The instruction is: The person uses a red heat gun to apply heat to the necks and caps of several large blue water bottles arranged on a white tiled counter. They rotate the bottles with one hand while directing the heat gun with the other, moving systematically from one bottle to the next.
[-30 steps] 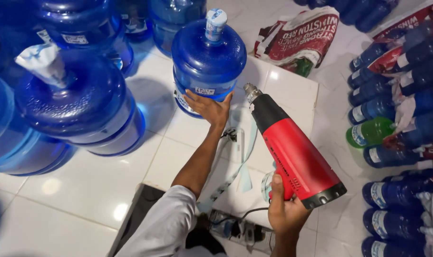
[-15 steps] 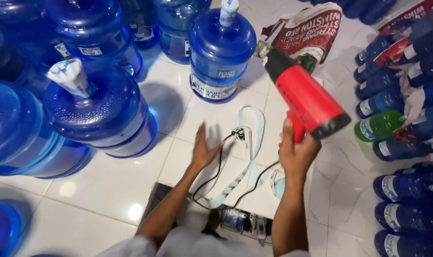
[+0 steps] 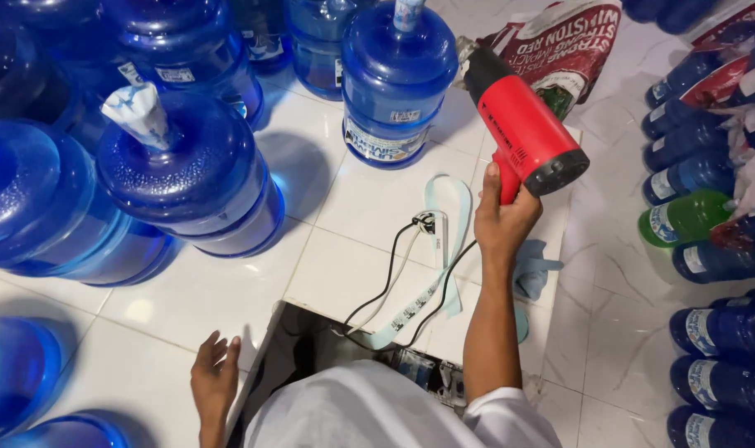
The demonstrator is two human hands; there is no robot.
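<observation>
Right hand [image 3: 502,220] is closed around the grip of a red heat gun [image 3: 522,129], held raised with its nozzle toward the nearest blue water jug [image 3: 398,79] (the nozzle tip is near the jug's shoulder; contact cannot be told). Left hand [image 3: 214,377] lies open, palm down, fingers spread on the white tiled floor [image 3: 186,290], holding nothing. A black cord [image 3: 390,274] and pale blue strip [image 3: 444,241] lie on the tiles between.

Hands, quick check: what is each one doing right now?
Left hand: open, empty, fingers spread on the white tiled floor.
Right hand: closed around the grip of the red heat gun.
</observation>
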